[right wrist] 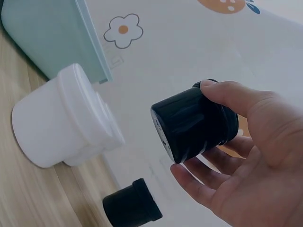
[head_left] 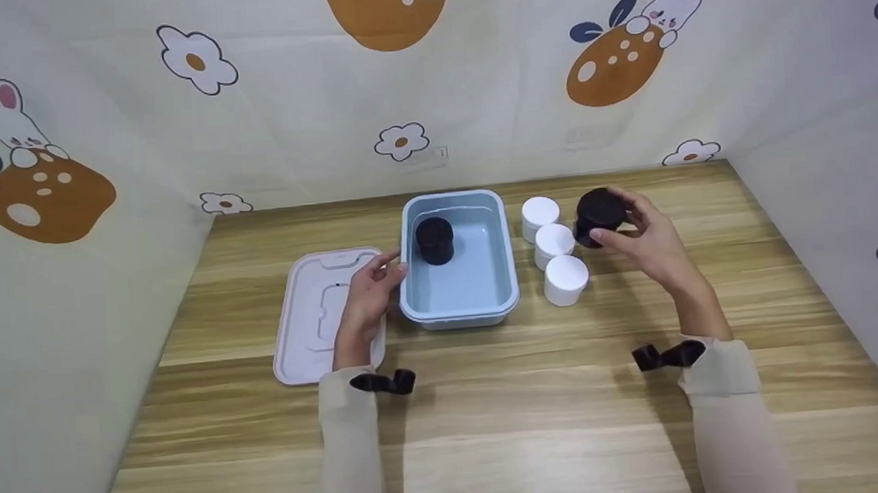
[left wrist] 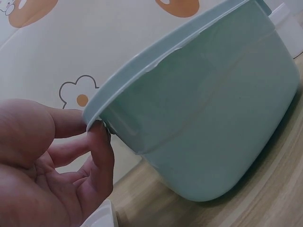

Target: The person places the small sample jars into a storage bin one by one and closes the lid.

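Note:
My left hand (head_left: 370,291) pinches the left rim of a light blue plastic bin (head_left: 480,304), fingers under the lip in the left wrist view. Inside the bin, toward its back left, stands a black lidded jar (head_left: 436,241). My right hand (head_left: 653,246) grips another black jar (right wrist: 189,125) near its lid, raised above the table and tilted in the right wrist view. Below it a further black jar (right wrist: 130,204) stands on the table, mostly hidden in the head view. Three white lidded jars (head_left: 565,279) stand between the bin and my right hand.
A pale flat lid (head_left: 310,358) lies on the wooden table (head_left: 523,422) left of the bin, partly under my left hand and wrist. Patterned cloth walls (head_left: 289,119) enclose the table at the back and sides.

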### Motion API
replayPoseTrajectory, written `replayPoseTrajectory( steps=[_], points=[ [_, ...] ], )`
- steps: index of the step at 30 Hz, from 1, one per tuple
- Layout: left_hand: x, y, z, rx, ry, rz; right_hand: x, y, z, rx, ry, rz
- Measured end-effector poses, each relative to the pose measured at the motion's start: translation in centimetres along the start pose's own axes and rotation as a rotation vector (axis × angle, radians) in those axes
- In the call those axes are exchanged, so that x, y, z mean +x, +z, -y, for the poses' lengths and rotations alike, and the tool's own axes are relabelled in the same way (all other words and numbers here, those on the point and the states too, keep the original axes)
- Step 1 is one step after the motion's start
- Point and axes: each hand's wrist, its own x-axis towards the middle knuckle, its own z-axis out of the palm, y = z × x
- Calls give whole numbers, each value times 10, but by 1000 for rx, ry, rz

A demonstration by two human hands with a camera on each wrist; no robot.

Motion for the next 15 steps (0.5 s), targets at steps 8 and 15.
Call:
replayPoseTrajectory(
  steps=[8, 15],
  points=[
    [0, -1, 2, -29, -3, 4, -2, 18, 14, -19, -9, 32],
    [0, 0, 1, -10, 15, 8, 1, 27, 19, -20, -34, 86]
  ],
)
